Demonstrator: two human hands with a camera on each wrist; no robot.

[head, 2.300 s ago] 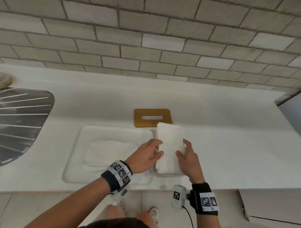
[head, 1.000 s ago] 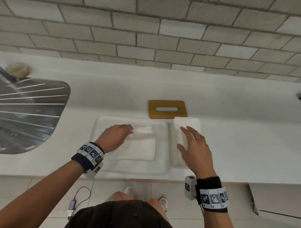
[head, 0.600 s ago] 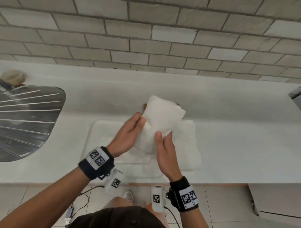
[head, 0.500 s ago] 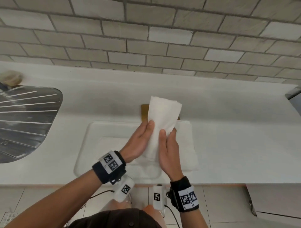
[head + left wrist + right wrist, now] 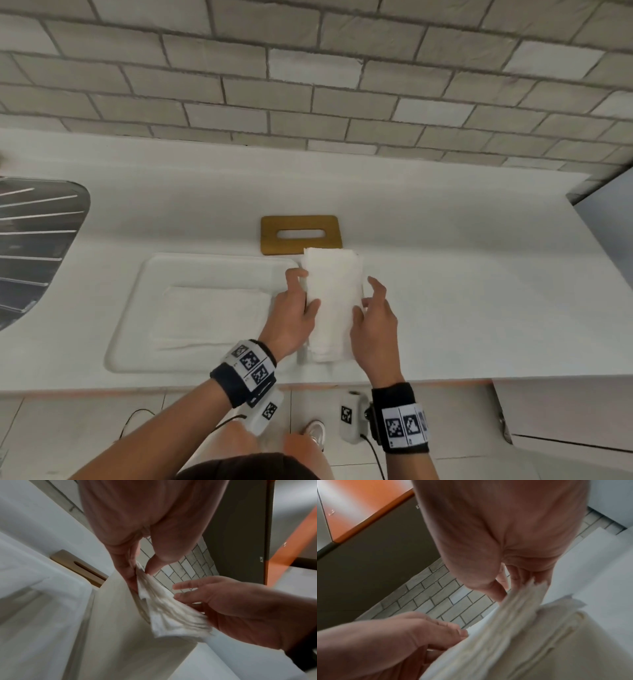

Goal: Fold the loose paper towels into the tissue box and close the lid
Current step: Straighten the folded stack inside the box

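At centre frame, the towels (image 5: pixel 334 301) sat stacked in the box (image 5: pixel 301 356) on the white surface (image 5: pixel 479 291). The left hand (image 5: pixel 291 318) pinched their left edge, its grip narrow. The right hand (image 5: pixel 375 318) touched their right edge, fingers loosely spread. The lid (image 5: pixel 300 234) lay just above them.

I can read no words, brands or numbers anywhere. I see only black-and-white square code markers on the wristbands (image 5: pixel 249 362) and on the wrist cameras (image 5: pixel 347 414).
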